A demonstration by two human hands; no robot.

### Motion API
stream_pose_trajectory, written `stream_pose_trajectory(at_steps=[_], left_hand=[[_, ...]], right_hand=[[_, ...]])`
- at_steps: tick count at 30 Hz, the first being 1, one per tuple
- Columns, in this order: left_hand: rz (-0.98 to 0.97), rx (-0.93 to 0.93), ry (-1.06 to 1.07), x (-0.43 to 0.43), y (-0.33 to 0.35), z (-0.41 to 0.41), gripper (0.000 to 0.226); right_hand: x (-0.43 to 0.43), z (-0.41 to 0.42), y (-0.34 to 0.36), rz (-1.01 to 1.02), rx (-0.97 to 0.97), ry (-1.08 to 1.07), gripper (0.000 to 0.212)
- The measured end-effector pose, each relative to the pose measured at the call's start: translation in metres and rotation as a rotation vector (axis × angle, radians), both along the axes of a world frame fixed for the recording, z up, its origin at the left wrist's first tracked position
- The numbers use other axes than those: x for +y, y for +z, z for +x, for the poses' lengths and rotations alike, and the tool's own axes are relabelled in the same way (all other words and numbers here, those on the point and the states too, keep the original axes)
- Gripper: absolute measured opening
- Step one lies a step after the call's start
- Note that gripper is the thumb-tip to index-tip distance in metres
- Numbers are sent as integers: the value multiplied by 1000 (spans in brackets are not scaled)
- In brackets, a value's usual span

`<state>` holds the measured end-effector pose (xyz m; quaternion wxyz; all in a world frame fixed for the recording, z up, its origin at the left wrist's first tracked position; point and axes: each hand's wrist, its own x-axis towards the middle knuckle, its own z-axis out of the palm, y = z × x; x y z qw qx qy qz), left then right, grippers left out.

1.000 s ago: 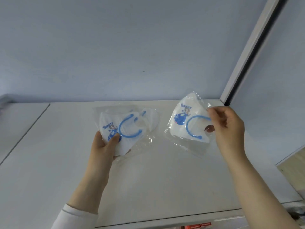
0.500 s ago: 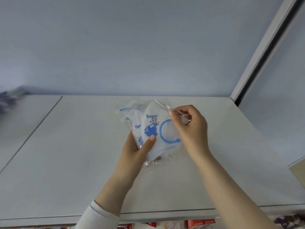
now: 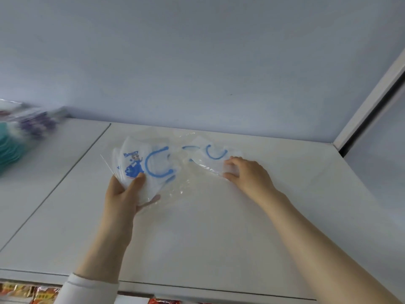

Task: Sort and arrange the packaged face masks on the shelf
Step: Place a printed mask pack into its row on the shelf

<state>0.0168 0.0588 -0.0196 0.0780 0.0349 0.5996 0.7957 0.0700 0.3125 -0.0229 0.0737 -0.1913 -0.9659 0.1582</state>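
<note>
- Head view, centre-left: the left hand [image 3: 122, 194] grips a fanned stack of clear-bagged white masks with blue print [image 3: 151, 167] above the white shelf [image 3: 197, 238].
- Centre-right, farther back: the right hand [image 3: 247, 174] pinches a loose matching packet [image 3: 211, 155] lying on the shelf. Best to lift it by its edge and square it onto the stack.
- Half a second ago both hands met at the stack; the right has since reached away.

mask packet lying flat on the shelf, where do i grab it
Pinch the flat mask packet at its clear film margin, near right corner, coming from the right; it lies flat on the shelf, so only that thin edge lifts.
</note>
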Motion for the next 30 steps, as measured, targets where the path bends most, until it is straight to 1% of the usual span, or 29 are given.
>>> stream_pose_trajectory(at_steps=[3,5,6,7,9,10,11,12,13,14,16,17,18,19,20,21,22,23,26,27,29,30], left_hand=[[6,2,-4,-3,-3,3,32],[-2,-1,-9,-1,-4,4,37],[-7,-6,-7,1,-4,5,35],[-10,-13,-7,4,-3,5,30],[-17,-18,-14,10,-3,5,24],[-21,-19,-25,12,-3,5,23],[-22,-19,-36,14,-2,5,23],[-21,-17,-45,15,-1,5,23],[-19,-12,-52,14,1,5,24],[-15,-4,-51,13,2,4,27],[-6,10,-29,8,3,1,26],[-4,13,-10,6,3,0,22],[-1,12,6,5,3,-1,19],[0,7,19,5,2,-1,19],[-4,2,21,5,2,-1,20],[-10,0,14,6,2,1,22],[-16,-3,6,7,2,2,23],[-23,-5,-3,9,2,4,24],[-37,4,-21,9,2,7,25],[-33,4,-18,8,2,7,25],[-14,4,-8,3,2,7,27],[-3,1,1,1,2,7,32]], right_hand=[[6,15,-4,-41,130,11,24],[8,21,-5,19,160,48,18],[7,21,-5,56,177,71,21],[3,20,-3,78,166,93,31],[-6,15,0,109,57,121,61],[-10,12,1,135,-8,120,64],[-14,9,3,181,-39,124,56],[-19,8,3,246,-23,144,44],[-21,7,2,356,49,167,32],[-21,7,1,438,143,156,25],[-13,16,-1,398,382,88,26],[-9,20,-1,350,464,79,28],[-7,22,-2,296,475,116,28],[-8,20,-2,244,426,160,33],[-10,18,-3,203,336,183,44],[-13,13,-1,162,205,180,54],[-16,9,0,137,86,166,58],[-20,5,0,159,15,143,55],[-25,5,-1,317,1,133,38],[-24,8,-3,334,65,142,35],[-23,14,-6,290,303,168,26],[-21,16,-6,232,440,130,22]])
